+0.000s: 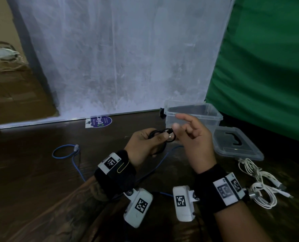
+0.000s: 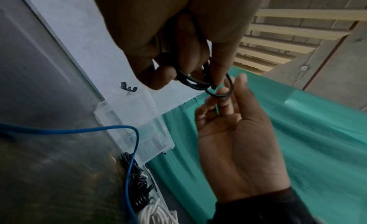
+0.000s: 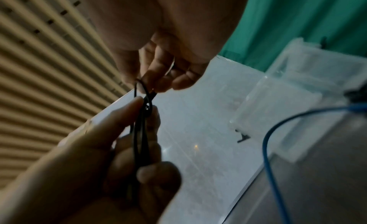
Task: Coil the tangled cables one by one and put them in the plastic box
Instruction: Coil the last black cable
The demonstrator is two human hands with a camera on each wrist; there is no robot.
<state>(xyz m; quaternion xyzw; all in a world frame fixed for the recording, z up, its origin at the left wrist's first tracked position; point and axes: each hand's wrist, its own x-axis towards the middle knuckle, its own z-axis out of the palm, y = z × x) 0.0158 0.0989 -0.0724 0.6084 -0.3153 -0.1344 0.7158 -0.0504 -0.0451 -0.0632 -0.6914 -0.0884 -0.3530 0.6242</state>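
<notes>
A black cable (image 1: 160, 139) is gathered into a small coil between both hands, above the dark table. My left hand (image 1: 145, 142) grips the coil (image 2: 190, 81), thumb pressed on top. My right hand (image 1: 194, 137) pinches the end loop (image 2: 219, 91) of that cable (image 3: 141, 133) with its fingertips, index finger raised. The clear plastic box (image 1: 213, 116) stands open just behind the hands and looks empty. A blue cable (image 1: 65, 151) lies looped on the table to the left and runs under the hands.
The box's clear lid (image 1: 237, 147) lies right of the box. White cables (image 1: 260, 186) are piled at the near right. More black cable (image 2: 137, 188) lies beside the lid. A white board (image 1: 119, 58) and a green cloth (image 1: 267, 67) stand behind.
</notes>
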